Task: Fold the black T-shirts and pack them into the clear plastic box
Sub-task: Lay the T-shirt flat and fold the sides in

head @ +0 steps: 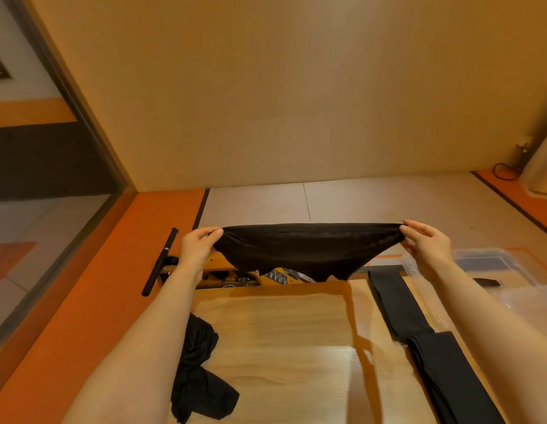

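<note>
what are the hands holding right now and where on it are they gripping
A black T-shirt, stretched in the air between both hands: left hand pinches its left end, right hand its right end.

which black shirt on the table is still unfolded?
The crumpled black T-shirt by the left forearm, at the table's left edge. The folded T-shirts lie in flat strips on the right; a third, the held T-shirt, hangs stretched between both hands.
</note>
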`<action>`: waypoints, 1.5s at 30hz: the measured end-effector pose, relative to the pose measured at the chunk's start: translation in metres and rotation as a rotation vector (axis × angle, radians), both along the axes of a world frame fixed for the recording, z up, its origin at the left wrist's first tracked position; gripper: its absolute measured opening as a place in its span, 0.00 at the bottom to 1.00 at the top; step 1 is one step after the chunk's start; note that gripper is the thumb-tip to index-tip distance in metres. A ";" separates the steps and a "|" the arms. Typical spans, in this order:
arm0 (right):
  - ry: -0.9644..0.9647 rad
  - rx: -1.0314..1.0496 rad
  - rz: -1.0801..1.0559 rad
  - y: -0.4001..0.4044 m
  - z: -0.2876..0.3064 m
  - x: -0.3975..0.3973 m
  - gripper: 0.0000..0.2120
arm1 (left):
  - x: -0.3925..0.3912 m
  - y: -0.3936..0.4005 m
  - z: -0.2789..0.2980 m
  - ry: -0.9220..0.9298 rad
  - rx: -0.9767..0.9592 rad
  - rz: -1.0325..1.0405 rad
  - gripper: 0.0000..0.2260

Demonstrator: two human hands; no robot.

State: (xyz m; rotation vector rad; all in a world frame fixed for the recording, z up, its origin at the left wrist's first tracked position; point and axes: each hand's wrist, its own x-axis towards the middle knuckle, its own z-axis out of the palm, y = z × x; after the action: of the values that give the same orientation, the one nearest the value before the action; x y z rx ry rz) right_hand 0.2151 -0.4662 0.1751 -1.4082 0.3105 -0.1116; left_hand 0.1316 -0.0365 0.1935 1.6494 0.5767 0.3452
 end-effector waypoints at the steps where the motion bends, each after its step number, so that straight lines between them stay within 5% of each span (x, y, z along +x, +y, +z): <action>1: 0.021 -0.010 0.001 -0.002 -0.009 -0.010 0.15 | -0.011 -0.001 -0.009 0.023 0.001 -0.012 0.08; 10: 0.100 -0.139 0.023 -0.008 -0.072 -0.074 0.13 | -0.076 -0.001 -0.070 0.151 -0.036 -0.028 0.03; 16: 0.233 -0.158 0.068 -0.038 -0.117 -0.127 0.11 | -0.127 0.013 -0.095 0.405 -0.001 -0.321 0.04; 21: 0.319 -0.133 0.130 -0.050 -0.133 -0.163 0.08 | -0.154 0.002 -0.109 0.501 0.018 -0.362 0.04; 30: 0.702 -0.358 0.710 -0.090 -0.135 -0.183 0.05 | -0.176 -0.004 -0.107 0.754 -0.127 -0.630 0.03; 39: 0.811 -0.425 0.664 -0.079 -0.133 -0.159 0.09 | -0.169 -0.002 -0.113 0.721 -0.112 -0.619 0.03; 45: 0.517 -0.359 0.294 -0.053 -0.152 -0.138 0.06 | -0.146 -0.004 -0.131 0.539 0.078 -0.386 0.03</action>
State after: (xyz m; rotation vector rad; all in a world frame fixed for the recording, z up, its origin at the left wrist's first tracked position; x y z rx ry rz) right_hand 0.0774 -0.5187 0.0230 -1.8156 0.5218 0.4667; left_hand -0.0143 -0.0409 0.0627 1.8915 0.6257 -0.3761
